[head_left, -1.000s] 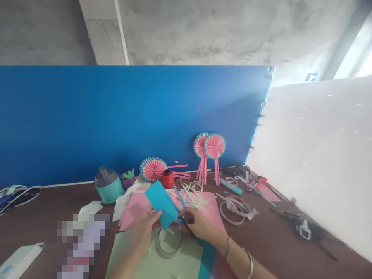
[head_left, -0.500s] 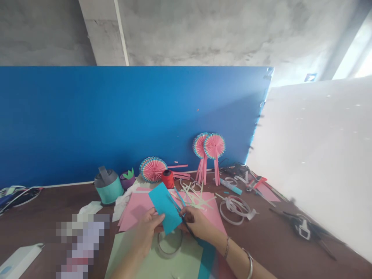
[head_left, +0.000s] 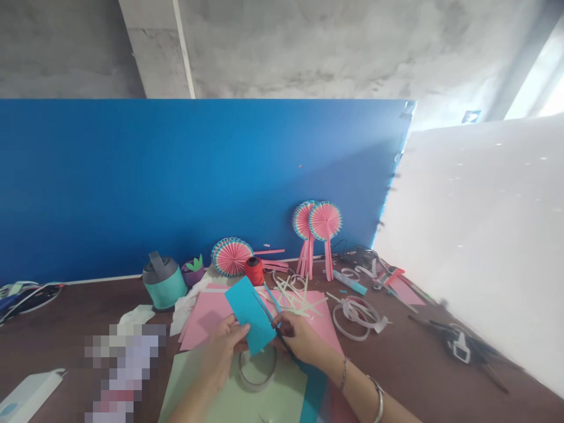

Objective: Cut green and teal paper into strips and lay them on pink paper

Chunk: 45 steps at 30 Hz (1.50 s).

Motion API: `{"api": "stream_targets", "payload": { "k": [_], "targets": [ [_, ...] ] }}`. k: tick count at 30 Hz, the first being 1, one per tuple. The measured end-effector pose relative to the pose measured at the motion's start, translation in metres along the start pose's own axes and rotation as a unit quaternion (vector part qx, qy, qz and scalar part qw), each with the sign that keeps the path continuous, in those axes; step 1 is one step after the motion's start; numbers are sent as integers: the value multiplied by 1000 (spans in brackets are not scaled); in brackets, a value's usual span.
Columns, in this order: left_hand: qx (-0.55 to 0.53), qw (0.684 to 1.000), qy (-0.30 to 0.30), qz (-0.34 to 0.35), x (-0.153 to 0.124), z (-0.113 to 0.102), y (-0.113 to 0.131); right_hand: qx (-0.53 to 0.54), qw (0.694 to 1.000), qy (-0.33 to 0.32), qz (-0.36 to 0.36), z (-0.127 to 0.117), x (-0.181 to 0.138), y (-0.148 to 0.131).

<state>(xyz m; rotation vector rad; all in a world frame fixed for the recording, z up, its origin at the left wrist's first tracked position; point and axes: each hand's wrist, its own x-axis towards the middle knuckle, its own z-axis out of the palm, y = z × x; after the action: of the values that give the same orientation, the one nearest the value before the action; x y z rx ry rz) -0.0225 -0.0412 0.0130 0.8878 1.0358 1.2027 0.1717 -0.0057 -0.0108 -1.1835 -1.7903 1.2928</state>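
My left hand (head_left: 227, 343) pinches the lower left edge of a blue rectangular sheet of paper (head_left: 249, 311), thumb on top. In my right hand (head_left: 304, 341) is a pair of scissors (head_left: 261, 302), whose blades lie along the right edge of the sheet. A narrow blue paper strip (head_left: 272, 297) stands out beside the blades. Under my hands a roll of tape (head_left: 257, 388) rests on pale green paper (head_left: 198, 382). Beyond them lie pink sheets (head_left: 205, 317), with thin pale green strips (head_left: 297, 299) scattered on top.
Pink and blue pleated paper fans (head_left: 325, 221) lean against the blue partition (head_left: 198, 176); another fan (head_left: 232, 258) stands behind a red thread spool (head_left: 254, 272). A teal and grey container (head_left: 165, 285) is at left. On the right are a coiled white strip (head_left: 359, 317) and a glue stick (head_left: 350, 283).
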Motion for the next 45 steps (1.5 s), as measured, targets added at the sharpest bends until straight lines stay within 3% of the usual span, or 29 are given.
{"api": "stream_targets", "payload": {
  "k": [45],
  "targets": [
    [11,998,-52,-46,0,1,-7,-4,1000,11,11,-2,-3,-6]
  ]
}}
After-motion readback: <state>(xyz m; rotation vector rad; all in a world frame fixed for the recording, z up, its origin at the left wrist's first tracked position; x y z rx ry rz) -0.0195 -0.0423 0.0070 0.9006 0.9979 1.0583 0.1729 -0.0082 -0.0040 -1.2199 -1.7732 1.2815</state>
